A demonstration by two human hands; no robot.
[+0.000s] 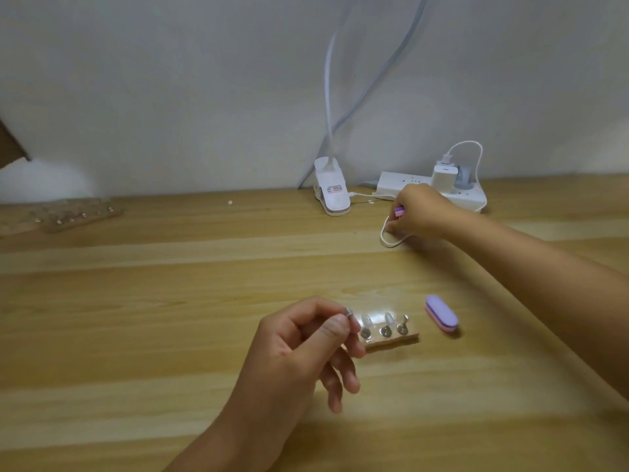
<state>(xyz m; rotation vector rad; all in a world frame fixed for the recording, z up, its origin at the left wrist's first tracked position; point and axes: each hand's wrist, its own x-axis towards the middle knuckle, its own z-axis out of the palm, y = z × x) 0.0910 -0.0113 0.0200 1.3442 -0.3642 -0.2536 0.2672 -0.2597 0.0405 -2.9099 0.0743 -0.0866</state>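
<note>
Two hands work far apart, and this is the main risk. The left hand [299, 349] pinches a small silver bit [348, 313] between thumb and forefinger, above the desk [170, 301] and just beside the clear holder [388, 330], where other bits stand. The grip covers very little of the bit, so it may slip, drop and roll away. The right hand [420, 212] is stretched out to the back of the desk, its fingers curled round a small purple block [399, 211], just above the loop of the white cable [391, 238]. I think a finger could hook this loop and pull on the power strip [401, 185].
</note>
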